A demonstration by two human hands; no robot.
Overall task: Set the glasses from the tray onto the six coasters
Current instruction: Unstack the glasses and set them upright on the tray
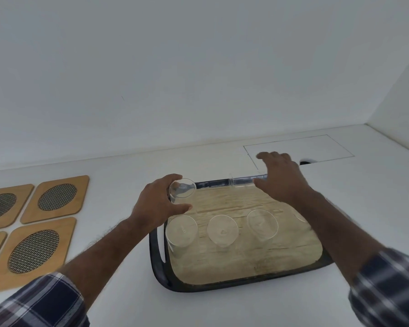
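Carrying one glass at a time looks like the safe way to do this step, so I would keep my grip low on the wall, hold it level, and clear the tray's raised edge before swinging toward the coasters.

Taking the tray [156, 263] as my landmark: nearest me, along its wood-look floor, three clear glasses [222, 230] stand upright in a row, with part of a fourth showing past my right forearm at the tray's right side. Well off the tray's left side, on the white counter [118, 267], lie the wooden coasters [34, 250] with mesh ovals; I count four in view, all bare, the others presumably beyond the frame edge.

Farther up, over the tray's far-left corner, my left hand [156, 204] is wrapped around a glass [182, 191], thumb on the near side and fingers curled behind, the glass tipped so its mouth faces me. I would straighten it before setting it down.

Farthest, at the tray's far rim, my right hand [281, 178] is spread with fingers apart, empty, hovering just beside a last glass [242, 181] that seems to lie on its side against that rim; blur keeps me from being sure. I would roll it upright before lifting.
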